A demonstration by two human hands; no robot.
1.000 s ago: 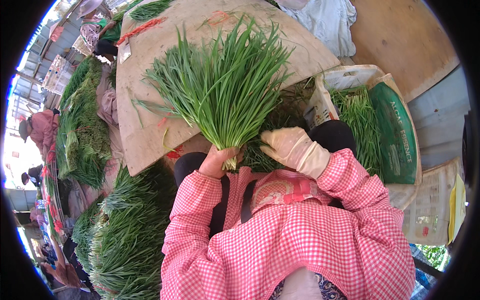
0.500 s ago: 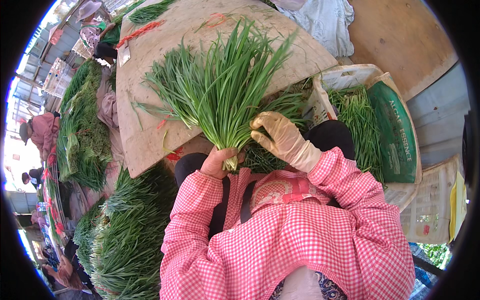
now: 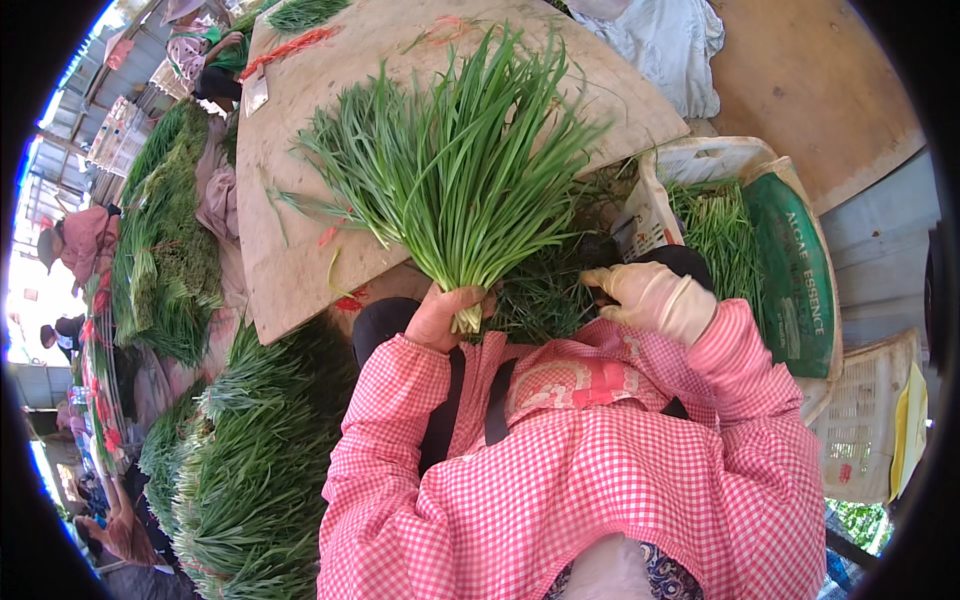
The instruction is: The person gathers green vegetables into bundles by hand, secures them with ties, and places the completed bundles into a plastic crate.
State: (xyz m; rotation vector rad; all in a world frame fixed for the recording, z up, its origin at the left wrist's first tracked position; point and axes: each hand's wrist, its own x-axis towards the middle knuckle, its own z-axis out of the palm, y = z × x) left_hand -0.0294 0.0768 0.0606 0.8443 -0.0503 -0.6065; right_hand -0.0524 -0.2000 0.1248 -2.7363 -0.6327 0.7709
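Note:
My bare left hand [image 3: 446, 316] is closed round the pale stem ends of a bunch of garlic chives [image 3: 470, 190]. The long green leaves fan out away from me over the board's near edge. My right hand [image 3: 648, 294], in a cream glove, is to the right of the bunch, apart from it. Its fingers are curled together above loose dark green trimmings [image 3: 545, 295] by my knee. Whether anything thin is between them is hidden. One yellowed leaf [image 3: 334, 275] hangs near the board's edge.
A wooden board [image 3: 290, 215] with red ties [image 3: 290, 50] lies ahead. At right, a white crate [image 3: 650, 215] holds chives beside a green sack [image 3: 792, 275]. Another crate [image 3: 865, 420] is behind it. Chive heaps [image 3: 265, 465] are at left; other people [image 3: 85, 245] sit beyond.
My right hand has moved away from the bunch, right and slightly down, and its fingers have curled in. The left hand still grips the chives, whose leaves have spread wider.

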